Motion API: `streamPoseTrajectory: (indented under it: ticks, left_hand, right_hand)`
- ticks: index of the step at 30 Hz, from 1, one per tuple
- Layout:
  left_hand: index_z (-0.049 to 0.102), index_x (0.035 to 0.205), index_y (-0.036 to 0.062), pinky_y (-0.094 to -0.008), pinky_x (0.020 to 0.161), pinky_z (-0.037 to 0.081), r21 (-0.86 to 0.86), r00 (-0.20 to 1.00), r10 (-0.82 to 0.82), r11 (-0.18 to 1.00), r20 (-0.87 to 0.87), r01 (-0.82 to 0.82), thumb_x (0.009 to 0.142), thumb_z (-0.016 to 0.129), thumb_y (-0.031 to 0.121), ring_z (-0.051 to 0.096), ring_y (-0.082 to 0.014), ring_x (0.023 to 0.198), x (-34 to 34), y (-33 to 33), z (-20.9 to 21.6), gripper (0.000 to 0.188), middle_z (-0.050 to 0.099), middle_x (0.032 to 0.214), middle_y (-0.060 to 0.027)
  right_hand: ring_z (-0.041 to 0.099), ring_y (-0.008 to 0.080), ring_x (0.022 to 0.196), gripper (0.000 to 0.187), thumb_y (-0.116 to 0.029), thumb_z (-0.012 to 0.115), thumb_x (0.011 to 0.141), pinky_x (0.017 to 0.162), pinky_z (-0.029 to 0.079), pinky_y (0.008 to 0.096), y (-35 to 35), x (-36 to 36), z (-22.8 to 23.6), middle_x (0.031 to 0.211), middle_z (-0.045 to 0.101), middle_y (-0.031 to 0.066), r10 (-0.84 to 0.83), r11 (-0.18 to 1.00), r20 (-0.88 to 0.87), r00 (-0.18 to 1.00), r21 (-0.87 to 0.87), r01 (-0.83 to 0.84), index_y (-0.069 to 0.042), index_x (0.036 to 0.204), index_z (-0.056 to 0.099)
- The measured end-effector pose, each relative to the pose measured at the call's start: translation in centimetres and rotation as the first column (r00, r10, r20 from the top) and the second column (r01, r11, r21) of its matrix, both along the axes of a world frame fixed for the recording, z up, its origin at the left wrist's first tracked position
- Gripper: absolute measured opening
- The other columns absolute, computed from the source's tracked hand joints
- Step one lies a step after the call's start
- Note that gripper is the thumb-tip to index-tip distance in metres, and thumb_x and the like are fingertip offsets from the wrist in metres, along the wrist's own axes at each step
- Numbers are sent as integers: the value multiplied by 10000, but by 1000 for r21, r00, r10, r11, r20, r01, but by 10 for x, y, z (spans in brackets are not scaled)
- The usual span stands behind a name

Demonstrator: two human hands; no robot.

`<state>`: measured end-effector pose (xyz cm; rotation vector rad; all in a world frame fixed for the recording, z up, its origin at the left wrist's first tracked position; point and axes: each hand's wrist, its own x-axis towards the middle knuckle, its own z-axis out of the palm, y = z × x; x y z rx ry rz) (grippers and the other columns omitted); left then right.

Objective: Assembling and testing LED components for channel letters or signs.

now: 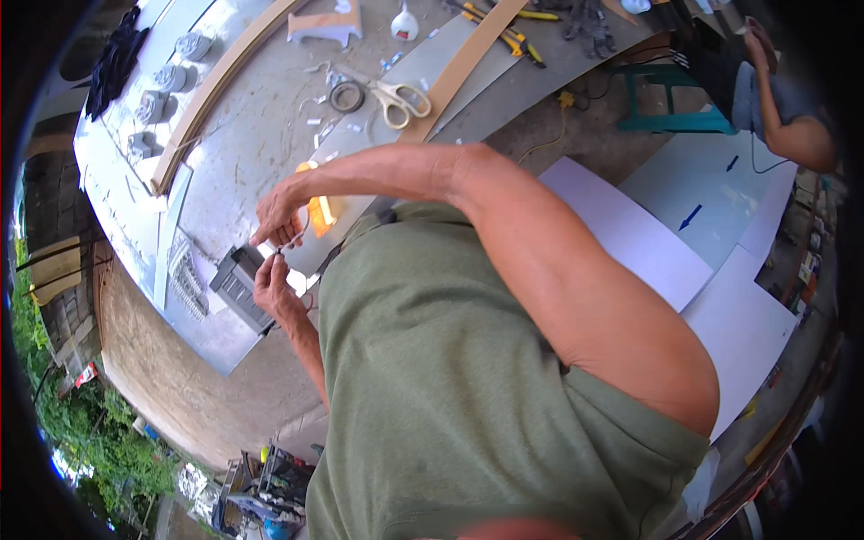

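Both my hands meet at the table's near left edge, over a dark grey box [241,286] with slots in its face. My left hand [273,286] pinches a small dark piece, perhaps a wire end, between thumb and fingertips. Just above it, my right hand [281,214] reaches across with bent fingers on a thin pale wire [297,239]. How the wire and the dark piece join is too small to tell. Beside my right wrist lies an orange thing with a white part [320,214]. A bunch of small light grey pieces [187,279] rests left of the box.
Scissors [403,103], a tape roll [346,96], a white bottle [405,25] and yellow-black cutters [515,40] lie across the table. Long brown strips [459,72] cross it. Grey rolls [171,77] stand far left. White panels [621,234], a green stool [670,94] and another person [796,139] are at right.
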<state>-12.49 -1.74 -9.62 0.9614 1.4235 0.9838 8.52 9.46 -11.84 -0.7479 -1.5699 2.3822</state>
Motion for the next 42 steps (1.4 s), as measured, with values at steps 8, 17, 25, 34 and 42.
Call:
streamPoseTrajectory:
  ticks: [8, 17, 25, 34, 42]
  left_hand:
    - [713, 1048, -50, -215, 720, 492, -12, 993, 3, 1000, -114, -4, 921, 762, 64, 616, -87, 781, -2, 2, 2, 178, 707, 924, -50]
    - [729, 1065, -63, -225, 729, 503, -3, 994, 58, 998, -89, -59, 895, 779, 24, 638, -102, 781, 8, 4, -3, 197, 724, 909, -62]
    - [715, 1075, -65, -216, 729, 496, -28, 993, 49, 998, -106, -53, 907, 785, 41, 633, -94, 794, 5, 9, 13, 211, 720, 917, -58]
    - [706, 1090, -63, -222, 769, 521, -25, 997, 12, 1000, -73, -13, 923, 768, 38, 661, -102, 837, 15, 20, 27, 204, 735, 960, -77]
    - [705, 1105, -58, -221, 796, 524, -25, 987, 33, 999, -157, -37, 919, 765, 35, 664, -105, 854, 14, 13, 29, 217, 734, 978, -73]
  right_hand:
    - [772, 270, 814, 530, -446, 639, 1004, 758, 640, 363, -4, 0, 16, 922, 761, 197, -8, 998, 39, 999, 70, 5, 74, 1010, 740]
    - [731, 192, 620, 309, -288, 771, 838, 594, 595, 312, -12, -2, 16, 705, 725, 99, -143, 944, 171, 975, 320, 83, 20, 813, 750]
    - [710, 199, 572, 176, -148, 715, 744, 534, 555, 334, -19, -13, 24, 636, 709, 100, -279, 884, 183, 943, 432, 177, 7, 814, 762]
    - [711, 239, 572, 158, -79, 672, 684, 541, 553, 359, -22, -18, 13, 610, 699, 130, -458, 780, 93, 884, 520, 349, -8, 789, 766]
    - [720, 363, 814, 154, -119, 707, 738, 728, 563, 438, -32, -17, 18, 781, 733, 190, -487, 751, 126, 864, 566, 340, -27, 841, 776]
